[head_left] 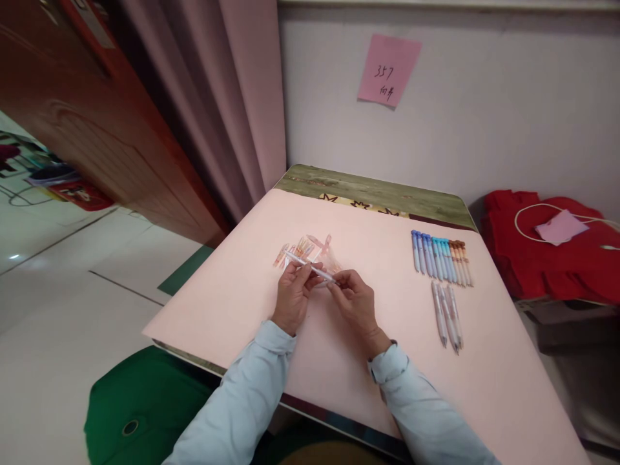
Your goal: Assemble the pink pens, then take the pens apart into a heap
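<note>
Fingers (303, 275) of left hand (291, 302) and right hand (358, 305) pinch slim white pen (317, 270) above smooth pink table (227, 290); I see orange-pink pile (304, 247) at 12 o'clock, slender colored pens (438, 261) at 3.

Your rectangular pink-covered table (208, 310) bears slim blue and brown plastic pens (442, 259) at two o'clock. Slim whitish pens (448, 318) lie at three, an orange-and-clear pile (304, 247) at twelve.
</note>
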A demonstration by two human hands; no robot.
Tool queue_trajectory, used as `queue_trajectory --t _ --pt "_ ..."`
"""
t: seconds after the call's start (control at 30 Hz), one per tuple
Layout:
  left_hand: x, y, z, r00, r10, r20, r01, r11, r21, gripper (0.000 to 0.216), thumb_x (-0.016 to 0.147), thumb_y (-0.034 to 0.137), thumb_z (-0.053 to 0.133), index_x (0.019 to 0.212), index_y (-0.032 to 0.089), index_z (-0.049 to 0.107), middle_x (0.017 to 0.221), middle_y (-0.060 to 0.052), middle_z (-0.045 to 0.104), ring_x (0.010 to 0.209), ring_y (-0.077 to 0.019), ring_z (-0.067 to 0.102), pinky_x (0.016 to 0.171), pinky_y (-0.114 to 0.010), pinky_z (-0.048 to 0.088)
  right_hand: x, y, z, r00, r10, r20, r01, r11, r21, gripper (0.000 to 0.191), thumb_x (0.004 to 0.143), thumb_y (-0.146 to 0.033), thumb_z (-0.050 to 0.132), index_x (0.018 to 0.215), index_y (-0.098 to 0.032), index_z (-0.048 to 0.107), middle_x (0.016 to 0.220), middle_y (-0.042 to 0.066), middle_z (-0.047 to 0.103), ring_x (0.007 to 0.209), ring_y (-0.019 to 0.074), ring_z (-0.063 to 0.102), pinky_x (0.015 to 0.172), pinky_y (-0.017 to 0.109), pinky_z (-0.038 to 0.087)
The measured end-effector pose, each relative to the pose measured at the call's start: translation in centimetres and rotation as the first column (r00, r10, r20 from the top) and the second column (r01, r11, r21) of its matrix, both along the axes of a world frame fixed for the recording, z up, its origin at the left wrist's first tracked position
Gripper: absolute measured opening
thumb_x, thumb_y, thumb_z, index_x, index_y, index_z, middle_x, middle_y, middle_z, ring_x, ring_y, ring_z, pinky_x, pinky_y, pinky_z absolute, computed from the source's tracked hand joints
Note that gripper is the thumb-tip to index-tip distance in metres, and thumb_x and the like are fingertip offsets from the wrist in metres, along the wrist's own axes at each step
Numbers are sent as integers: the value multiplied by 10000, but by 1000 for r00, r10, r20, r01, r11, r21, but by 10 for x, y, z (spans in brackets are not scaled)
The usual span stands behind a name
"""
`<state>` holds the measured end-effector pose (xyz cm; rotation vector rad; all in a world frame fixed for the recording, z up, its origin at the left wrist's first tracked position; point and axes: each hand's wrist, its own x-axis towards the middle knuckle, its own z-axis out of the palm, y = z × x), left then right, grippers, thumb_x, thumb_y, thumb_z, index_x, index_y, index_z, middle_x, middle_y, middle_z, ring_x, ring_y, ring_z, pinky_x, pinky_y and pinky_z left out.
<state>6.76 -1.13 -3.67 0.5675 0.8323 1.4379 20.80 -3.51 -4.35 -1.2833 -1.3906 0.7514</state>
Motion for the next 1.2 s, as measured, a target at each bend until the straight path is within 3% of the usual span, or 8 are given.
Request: queue_trajectory --t 0.2,0.37,0.47,0.63,0.83,1.07,1.13,1.2 --pt "2 -3 3 998 -56 -15 56 998 13 330 747 320 812 967 150 634 939 -70 754 820 -141 698 756 -247 561 5 0 -6 999 18 37 -13 993 -121 480 972 -519 423 682 -198 632 548 -3 619 501 123 582 560 229 462" --pt "1 -1 2 1000 -2 -10 2 1000 17 298 752 310 806 941 156 635 936 -60 756 760 -116 670 737 -242 536 2 0 -3 999 -7 42 8 1000 -15 327 827 -482 670 986 -198 641 759 5 686 655 142 634 629 236 499" --pt "1 -1 1 1000 -6 -28 7 999 35 287 757 305 803 943 155 643 928 -58 755 737 -104 644 726 -234 516 2 0 -1 999 -16 44 17 1000 -24 276 861 -475 630 876 -199 641 741 10 689 644 138 627 623 232 484" --pt "3 -3 1 998 -39 -49 42 998 56 260 782 300 781 950 146 654 936 -66 755 732 -97 616 743 -234 495 5 0 -3 996 30 88 -19 992 -125 493 976 -519 414 671 -201 633 533 -10 605 502 121 571 561 226 436" --pt "2 -2 -1 999 -16 -41 18 998 55 252 771 291 785 941 154 659 913 -57 754 760 -116 633 751 -248 491 3 0 -2 992 -51 112 52 999 -7 328 810 -506 693 928 -201 665 732 -1 696 623 139 622 607 229 472" --pt "2 -3 1 998 -49 -48 53 996 70 234 775 303 780 917 145 683 903 -66 748 794 -128 641 805 -266 495 6 -1 -1 968 46 247 -34 998 -54 432 967 -498 448 723 -206 652 535 -18 615 497 110 562 550 206 416" --pt "2 -3 1 998 -49 -46 52 996 75 227 773 303 782 905 145 685 892 -60 744 804 -129 645 817 -267 496 6 -1 -1 964 67 257 -52 996 -67 472 993 -482 390 720 -207 660 518 -21 609 490 106 569 561 202 424" --pt "2 -3 0 998 -34 -48 38 996 75 228 769 298 787 907 149 684 881 -51 744 788 -122 642 794 -256 495 5 -1 -2 965 49 258 -37 998 -53 418 969 -503 448 790 -209 685 570 -20 643 522 111 595 571 204 438"
